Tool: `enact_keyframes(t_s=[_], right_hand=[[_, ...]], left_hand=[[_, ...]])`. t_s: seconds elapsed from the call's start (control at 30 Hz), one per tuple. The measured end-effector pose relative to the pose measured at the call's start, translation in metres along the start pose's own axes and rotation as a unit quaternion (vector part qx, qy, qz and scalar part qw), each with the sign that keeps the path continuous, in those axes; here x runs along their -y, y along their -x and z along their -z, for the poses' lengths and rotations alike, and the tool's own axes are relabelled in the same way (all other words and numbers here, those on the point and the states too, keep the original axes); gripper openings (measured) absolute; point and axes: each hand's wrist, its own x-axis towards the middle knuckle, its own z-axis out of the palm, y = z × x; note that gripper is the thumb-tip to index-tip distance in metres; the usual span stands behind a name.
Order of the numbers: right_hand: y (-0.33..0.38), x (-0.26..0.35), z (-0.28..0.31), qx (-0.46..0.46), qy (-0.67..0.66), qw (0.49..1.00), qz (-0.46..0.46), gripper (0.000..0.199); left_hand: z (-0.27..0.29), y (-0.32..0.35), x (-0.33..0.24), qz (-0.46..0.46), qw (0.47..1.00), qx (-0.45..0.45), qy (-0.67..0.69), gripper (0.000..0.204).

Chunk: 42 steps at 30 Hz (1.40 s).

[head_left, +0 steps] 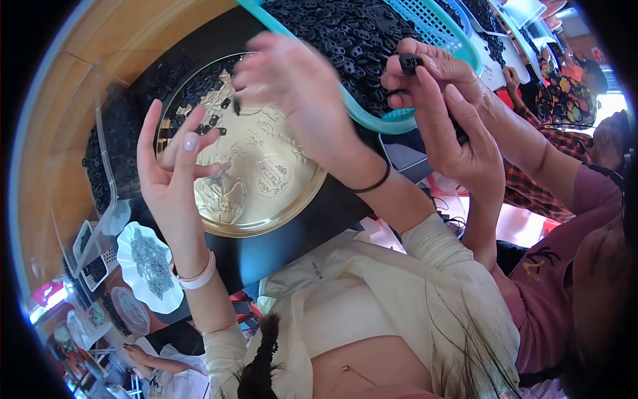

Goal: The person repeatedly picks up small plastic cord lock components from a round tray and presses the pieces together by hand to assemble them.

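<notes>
1. The right hand point(292, 80) hovers over the far rim of the gold tray point(266, 199), blurred with motion. A small dark piece point(236, 105) shows just under its fingertips, but I cannot tell whether the fingers pinch it or it simply lies beneath them.

2. The left hand point(174, 166) stands upright over the tray's left edge, fingers spread and slightly curled, holding nothing. It seems parked there so it is close to the work without covering it.

3. The tray is round, shiny and embossed, lying flat on a black table point(292, 239). A scatter of small black plastic parts point(199, 93) sits on its upper left part, while the rest is bare; the raised rim keeps the pieces from sliding off.

4. Behind the tray, a teal basket point(392, 116) is heaped with many more of the same black parts point(332, 33), within easy reach of both people.

5. To the right, a co-worker's 2 hands point(445, 113) are raised close together, pinching 1 black part point(411, 63) between the fingertips, held up where it can be seen clearly.

6. At the left, a clear plastic container point(106, 153) holds more dark parts, and a white scalloped dish point(149, 266) of small grey pieces sits lower down, apart from the black ones.
</notes>
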Motion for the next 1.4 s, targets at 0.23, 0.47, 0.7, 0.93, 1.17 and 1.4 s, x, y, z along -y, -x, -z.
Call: enact_keyframes(t_s=[0.23,0.47,0.7,0.93,1.17,1.4], right_hand=[[-0.012,0.001,-0.012,-0.135,-0.279,0.949,0.048,0.023],[-0.016,0.017,0.015,0.078,-0.225,0.969,0.059,0.028],[-0.016,0.023,0.019,0.096,-0.248,0.962,0.059,0.027],[-0.018,0.026,0.03,0.085,-0.226,0.965,0.099,0.028],[0.034,-0.014,-0.023,0.013,0.111,0.974,0.2,0.013],[0.027,-0.032,-0.042,0.037,0.295,0.954,-0.048,0.015]], left_hand=[[0.019,0.005,0.037,-0.023,0.987,0.064,-0.147,0.033],[-0.008,0.009,0.051,-0.224,0.85,0.205,-0.43,0.03],[-0.054,-0.018,0.083,-0.27,0.83,0.221,-0.435,0.026],[-0.066,-0.029,0.076,-0.177,0.9,0.176,-0.358,0.024],[-0.053,-0.072,-0.006,-0.367,0.918,-0.058,-0.137,0.024],[-0.077,-0.071,-0.028,-0.383,0.868,0.124,-0.29,0.019]])
